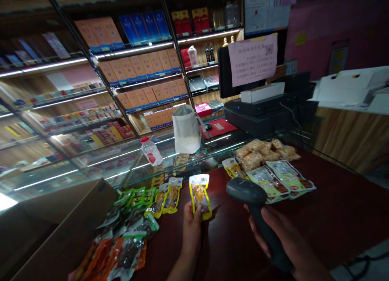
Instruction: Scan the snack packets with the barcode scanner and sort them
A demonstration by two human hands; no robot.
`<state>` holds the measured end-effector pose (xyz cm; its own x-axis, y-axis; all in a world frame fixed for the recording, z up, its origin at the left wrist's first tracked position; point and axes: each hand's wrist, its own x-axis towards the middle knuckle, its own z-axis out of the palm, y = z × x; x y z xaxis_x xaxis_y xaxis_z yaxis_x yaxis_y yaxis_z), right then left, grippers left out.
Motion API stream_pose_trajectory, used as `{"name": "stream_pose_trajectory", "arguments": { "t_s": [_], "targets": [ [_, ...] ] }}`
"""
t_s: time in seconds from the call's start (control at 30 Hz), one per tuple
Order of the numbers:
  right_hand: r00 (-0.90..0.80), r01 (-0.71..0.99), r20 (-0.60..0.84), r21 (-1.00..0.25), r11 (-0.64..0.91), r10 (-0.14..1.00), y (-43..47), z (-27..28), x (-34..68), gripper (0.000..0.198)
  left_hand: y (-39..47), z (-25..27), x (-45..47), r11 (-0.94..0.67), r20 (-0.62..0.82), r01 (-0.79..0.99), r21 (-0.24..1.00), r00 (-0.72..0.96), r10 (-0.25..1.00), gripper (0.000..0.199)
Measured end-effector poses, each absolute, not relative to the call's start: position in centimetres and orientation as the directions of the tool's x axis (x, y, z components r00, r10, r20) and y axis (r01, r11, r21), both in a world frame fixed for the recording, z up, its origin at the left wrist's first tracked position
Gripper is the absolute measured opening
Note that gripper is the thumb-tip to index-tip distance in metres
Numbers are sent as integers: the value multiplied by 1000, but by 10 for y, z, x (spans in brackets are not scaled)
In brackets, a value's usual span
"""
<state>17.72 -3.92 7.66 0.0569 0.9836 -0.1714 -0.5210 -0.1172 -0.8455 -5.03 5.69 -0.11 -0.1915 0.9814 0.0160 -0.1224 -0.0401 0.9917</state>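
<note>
I see a yellow-edged plastic pouch (199, 190), bottom pinched by the left hand (192, 224); the right hand (287, 234) grips a black pistol-shaped scanner (246, 190).

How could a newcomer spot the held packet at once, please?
Start at the dark red table, right of the cardboard box. Right of two yellow-edged packs is the packet, alike in edging but the only one held, in the left grip.
</note>
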Motion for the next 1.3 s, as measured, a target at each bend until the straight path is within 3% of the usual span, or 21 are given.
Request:
{"name": "stream_pose_trajectory", "arguments": {
  "t_s": [0.33,0.5,0.63,0.73,0.97,1.3],
  "targets": [
    [33,-532,-208,-832,-159,978,-51,77,200,56,58,4,-48,-47,22,-104,993,-233,972,60],
    [122,-585,-211,-805,-101,970,-50,68,239,51,58,11,-29,40,-79,-247,968,-151,985,58],
    [108,-598,-232,-792,-123,967,-48,64,265,53,79,19,9,141,-192,-391,909,-95,977,47],
    [120,-623,-228,-775,-106,966,-50,68,271,54,105,25,45,176,-215,-398,900,-55,975,36],
    [208,-664,-197,-747,-10,958,-65,70,276,47,150,28,111,131,-140,-253,958,-16,990,28],
    [225,-659,-212,-752,-12,951,-71,64,294,47,168,23,115,12,-7,254,967,-19,1000,32]
  ]
}}
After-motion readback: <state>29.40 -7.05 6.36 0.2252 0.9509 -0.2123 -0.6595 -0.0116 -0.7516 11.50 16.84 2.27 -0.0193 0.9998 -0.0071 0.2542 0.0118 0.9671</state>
